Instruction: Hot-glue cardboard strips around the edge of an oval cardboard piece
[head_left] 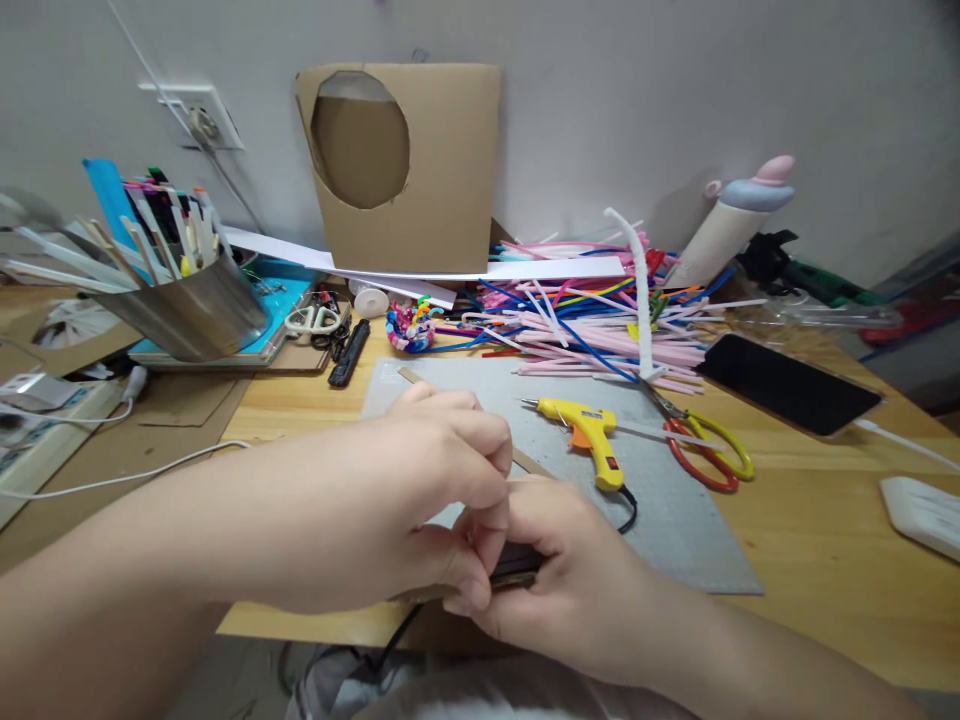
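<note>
Brought tog. at ctr, touching: L hand [457, 490] reaching over R hand [562, 560], thumb & fingers drawn in close; can't tell if clamped on anything. Held in R hand, betw. thumb & fingers: dark flat piece [517, 562] w/ brownish edge, mostly hidden, nr surface [780, 500] edge.

Can't read small label on yellow plastic glue gun [596, 440], seen at 1 o'clock from hands w/ orange trigger, red switch, metal nozzle. Lying on smooth gray mat [675, 530], also under thin cardboard strip [531, 464]. At 2–3 o'clock, scissors [709, 450] w/ red & yellow loop handles; at 2, glossy black phone [791, 385], cable plugged in.

At 1, farther off, heaped fuzzy pipe cleaners [577, 330], mostly pink, some blue. Stood vs. wall at 12: matte cardboard panel [450, 170] w/ rough-cut round hole. At 10, brushed-metal cup [202, 315], crammed w/ sticks & pens.
</note>
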